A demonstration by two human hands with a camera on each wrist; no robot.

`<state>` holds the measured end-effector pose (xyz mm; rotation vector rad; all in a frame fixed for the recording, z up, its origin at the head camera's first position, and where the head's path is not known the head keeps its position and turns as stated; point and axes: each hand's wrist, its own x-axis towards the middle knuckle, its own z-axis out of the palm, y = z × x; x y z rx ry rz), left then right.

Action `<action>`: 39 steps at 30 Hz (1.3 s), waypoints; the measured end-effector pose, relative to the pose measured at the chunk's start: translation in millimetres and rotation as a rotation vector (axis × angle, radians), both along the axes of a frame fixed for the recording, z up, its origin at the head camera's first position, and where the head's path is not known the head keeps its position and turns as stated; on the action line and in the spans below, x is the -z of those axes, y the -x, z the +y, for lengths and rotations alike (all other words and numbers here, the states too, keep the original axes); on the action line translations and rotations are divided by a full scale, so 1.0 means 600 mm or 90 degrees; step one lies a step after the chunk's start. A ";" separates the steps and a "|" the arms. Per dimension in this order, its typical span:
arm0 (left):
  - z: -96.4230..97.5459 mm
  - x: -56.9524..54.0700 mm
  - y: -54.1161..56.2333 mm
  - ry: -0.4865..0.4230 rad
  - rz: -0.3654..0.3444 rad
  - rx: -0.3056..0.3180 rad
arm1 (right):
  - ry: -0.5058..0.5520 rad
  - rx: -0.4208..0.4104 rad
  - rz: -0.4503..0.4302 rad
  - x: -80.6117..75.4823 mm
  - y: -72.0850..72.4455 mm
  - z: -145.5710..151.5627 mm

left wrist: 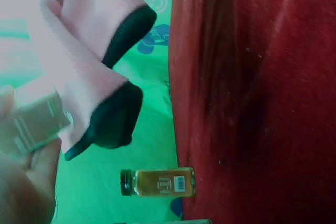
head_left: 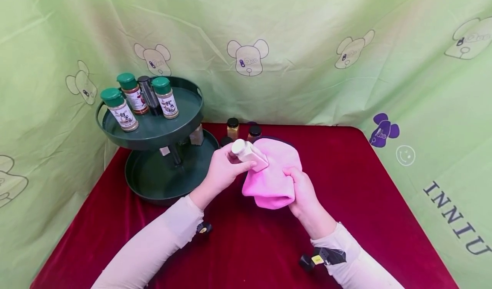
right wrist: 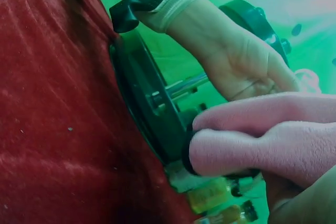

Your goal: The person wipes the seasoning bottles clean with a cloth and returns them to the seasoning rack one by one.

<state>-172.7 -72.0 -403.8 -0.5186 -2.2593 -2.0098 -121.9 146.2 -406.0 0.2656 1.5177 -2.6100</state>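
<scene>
In the head view my left hand point(head_left: 222, 166) grips a small spice bottle point(head_left: 251, 156) with a white cap and pale contents, tilted with its cap toward the upper left. The bottle's base end lies against a pink cloth point(head_left: 273, 178). My right hand point(head_left: 304, 194) holds that cloth by its right side, thumb on top. In the left wrist view the folded cloth point(left wrist: 89, 40) shows a dark edge, beside the bottle point(left wrist: 37, 119). From the right wrist, the cloth point(right wrist: 273, 145) hides most of the bottle and the fingers of my right hand.
A dark green two-tier rack point(head_left: 153, 139) stands at the left. Its top tier carries several bottles, including a green-capped spice bottle point(head_left: 166, 97) and a black one point(head_left: 150, 94). Behind my hands, black-capped bottles point(head_left: 232, 129) stand on the red tablecloth point(head_left: 346, 186) near the back edge.
</scene>
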 end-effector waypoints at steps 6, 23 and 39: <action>0.011 -0.007 -0.015 0.003 -0.036 -0.023 | 0.020 0.103 0.061 -0.007 -0.003 -0.005; 0.016 -0.022 -0.029 0.072 0.023 -0.041 | -0.001 -0.009 -0.022 0.006 0.002 0.003; -0.053 -0.011 -0.029 0.224 -0.056 -0.108 | 0.060 -0.021 -0.054 -0.004 0.000 0.021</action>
